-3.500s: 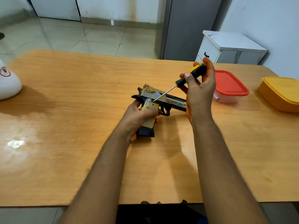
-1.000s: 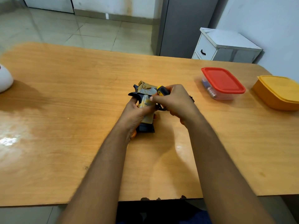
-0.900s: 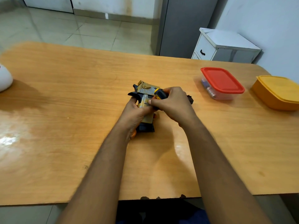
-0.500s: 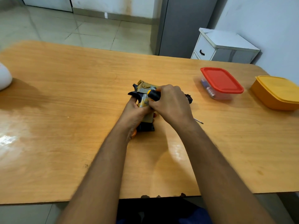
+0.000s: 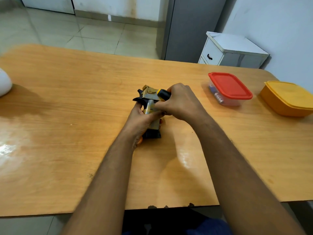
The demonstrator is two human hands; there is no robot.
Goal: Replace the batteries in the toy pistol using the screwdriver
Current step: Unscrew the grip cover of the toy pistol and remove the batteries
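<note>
Toy pistol point(image 5: 149, 106): one, gold and black, lying on the worktop point(image 5: 67, 133) at centre.
My left hand point(image 5: 141, 118): I grip the pistol's handle, fingers curled round it.
My right hand point(image 5: 179, 102): I clutch the one screwdriver point(image 5: 163, 95), its black-and-yellow handle poking out toward 9 o'clock over the pistol.
Lidded boxes: two at 2 to 3 o'clock, one red-lidded box point(image 5: 229, 89), one yellow box point(image 5: 288, 99).
White object point(image 5: 4, 83): one, at 9 o'clock.

Single head-worn camera, looked forward and steeply down over a wooden table point(image 5: 67, 99), both forearms ran from the bottom edge to mid-frame, hands close, tiled floor point(image 5: 84, 34) and white cabinet point(image 5: 232, 50) lay beyond the far edge.
</note>
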